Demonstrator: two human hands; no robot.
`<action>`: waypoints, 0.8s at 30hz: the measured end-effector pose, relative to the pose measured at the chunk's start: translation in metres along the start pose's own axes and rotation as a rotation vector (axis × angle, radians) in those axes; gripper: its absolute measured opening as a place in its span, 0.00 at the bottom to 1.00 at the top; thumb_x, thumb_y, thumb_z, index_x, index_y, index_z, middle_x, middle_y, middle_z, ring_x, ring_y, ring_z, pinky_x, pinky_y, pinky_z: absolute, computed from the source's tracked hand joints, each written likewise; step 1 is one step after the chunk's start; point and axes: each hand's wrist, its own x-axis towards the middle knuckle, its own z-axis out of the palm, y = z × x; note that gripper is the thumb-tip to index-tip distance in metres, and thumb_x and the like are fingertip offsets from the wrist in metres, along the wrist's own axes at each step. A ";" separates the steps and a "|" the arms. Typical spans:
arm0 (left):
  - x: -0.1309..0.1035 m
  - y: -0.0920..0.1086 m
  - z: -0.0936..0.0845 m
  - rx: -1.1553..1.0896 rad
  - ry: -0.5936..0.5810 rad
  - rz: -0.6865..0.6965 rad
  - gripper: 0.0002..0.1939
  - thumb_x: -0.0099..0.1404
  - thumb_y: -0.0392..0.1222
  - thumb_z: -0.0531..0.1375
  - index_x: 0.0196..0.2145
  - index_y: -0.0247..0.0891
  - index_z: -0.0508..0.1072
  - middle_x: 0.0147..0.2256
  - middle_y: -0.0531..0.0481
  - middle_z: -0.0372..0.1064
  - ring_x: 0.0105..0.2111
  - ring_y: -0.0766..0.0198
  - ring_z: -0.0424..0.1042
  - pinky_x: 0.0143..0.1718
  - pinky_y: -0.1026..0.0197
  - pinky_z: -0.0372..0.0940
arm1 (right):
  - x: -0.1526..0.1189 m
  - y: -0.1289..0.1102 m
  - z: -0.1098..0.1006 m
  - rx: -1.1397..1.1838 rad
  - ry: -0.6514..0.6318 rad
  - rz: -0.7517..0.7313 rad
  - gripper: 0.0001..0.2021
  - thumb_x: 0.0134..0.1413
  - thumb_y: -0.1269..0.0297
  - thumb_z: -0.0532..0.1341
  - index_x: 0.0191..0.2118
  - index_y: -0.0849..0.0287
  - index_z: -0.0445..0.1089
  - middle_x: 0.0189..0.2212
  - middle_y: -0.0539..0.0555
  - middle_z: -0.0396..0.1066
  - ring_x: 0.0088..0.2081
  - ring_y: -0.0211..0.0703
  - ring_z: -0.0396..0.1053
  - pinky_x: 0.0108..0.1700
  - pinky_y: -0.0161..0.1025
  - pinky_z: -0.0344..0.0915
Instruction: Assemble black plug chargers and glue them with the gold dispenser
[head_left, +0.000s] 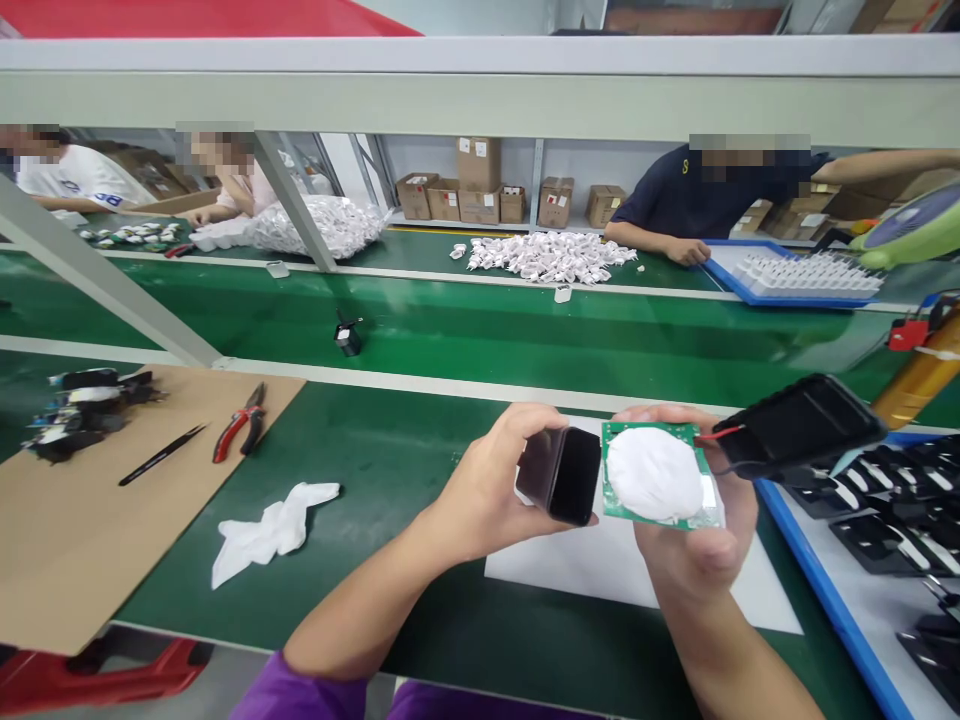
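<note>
Your left hand [487, 490] wraps round a black case [576, 476]; your right hand [731, 530] clasps a green circuit board [619, 506] bearing a white pad [655, 472], at the case's three o'clock. Crumpled white material [274, 530] lies at nine o'clock from your left hand.

A smooth, glossy finish was shown by the black box-shaped plastic case [576, 477]. On the flat green circuit board [613, 505], soft, wrinkled, cloth-like material was seen in the white rounded pad [652, 474]. Smooth plastic with a slight sheen was seen in the black shallow shell [806, 425]. Matt folds were shown by the white crumpled tissue-like scrap [274, 530]. The brown cardboard-like sheet [97, 510] was matt; bright reflections were carried by the smooth green belt [480, 345].
</note>
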 end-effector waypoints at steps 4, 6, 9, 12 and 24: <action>0.000 0.000 0.000 -0.030 -0.006 0.028 0.34 0.53 0.41 0.71 0.53 0.45 0.59 0.47 0.46 0.66 0.43 0.60 0.71 0.39 0.62 0.67 | 0.000 0.001 -0.002 -0.048 -0.077 -0.106 0.26 0.48 0.43 0.66 0.48 0.56 0.72 0.39 0.56 0.66 0.42 0.54 0.68 0.46 0.52 0.67; 0.000 0.000 0.000 -0.032 -0.016 0.033 0.34 0.54 0.41 0.71 0.53 0.45 0.58 0.47 0.46 0.66 0.43 0.59 0.71 0.38 0.62 0.67 | 0.001 0.001 -0.003 -0.072 -0.110 -0.169 0.26 0.48 0.45 0.66 0.49 0.58 0.72 0.38 0.57 0.67 0.41 0.55 0.69 0.45 0.53 0.67; -0.001 -0.001 -0.002 -0.036 -0.019 0.021 0.35 0.53 0.41 0.71 0.53 0.46 0.58 0.46 0.46 0.66 0.44 0.59 0.71 0.36 0.63 0.67 | 0.003 -0.001 -0.003 -0.094 -0.123 -0.219 0.27 0.50 0.45 0.65 0.50 0.58 0.72 0.39 0.57 0.67 0.40 0.53 0.69 0.43 0.51 0.67; -0.002 -0.001 -0.003 -0.066 -0.029 -0.007 0.37 0.51 0.42 0.72 0.53 0.47 0.57 0.47 0.47 0.66 0.44 0.58 0.72 0.36 0.63 0.68 | 0.004 -0.003 -0.003 -0.100 -0.082 -0.221 0.26 0.50 0.44 0.65 0.49 0.57 0.73 0.38 0.57 0.67 0.40 0.52 0.69 0.41 0.50 0.68; -0.003 -0.003 -0.003 -0.073 -0.046 -0.141 0.41 0.45 0.50 0.75 0.48 0.47 0.55 0.45 0.49 0.68 0.44 0.54 0.74 0.42 0.55 0.70 | 0.002 -0.004 -0.003 0.230 -0.056 0.235 0.28 0.49 0.38 0.64 0.52 0.47 0.66 0.42 0.54 0.67 0.44 0.51 0.71 0.42 0.46 0.73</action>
